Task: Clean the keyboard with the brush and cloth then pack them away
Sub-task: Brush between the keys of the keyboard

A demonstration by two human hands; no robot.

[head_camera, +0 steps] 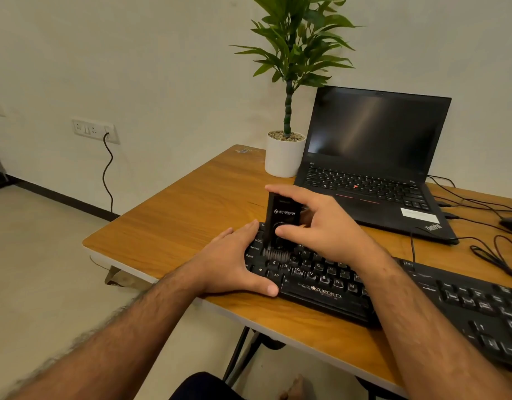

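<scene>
A black keyboard [439, 298] lies across the near edge of the wooden table [176, 223]. A black block-shaped brush [282, 219] stands upright on the keyboard's left keys, its grey bristles pressed down among them. My right hand [315, 223] grips the brush body, thumb on its front and fingers over its top. My left hand [234, 264] rests on the keyboard's left end, fingers flat along the far side and thumb on the front edge. No cloth is in view.
An open black laptop [376, 166] sits behind the keyboard, with a potted plant in a white pot [283, 154] to its left. Black cables [485, 226] trail over the table's right side. A wall socket [94, 129] with a hanging cord is at the left.
</scene>
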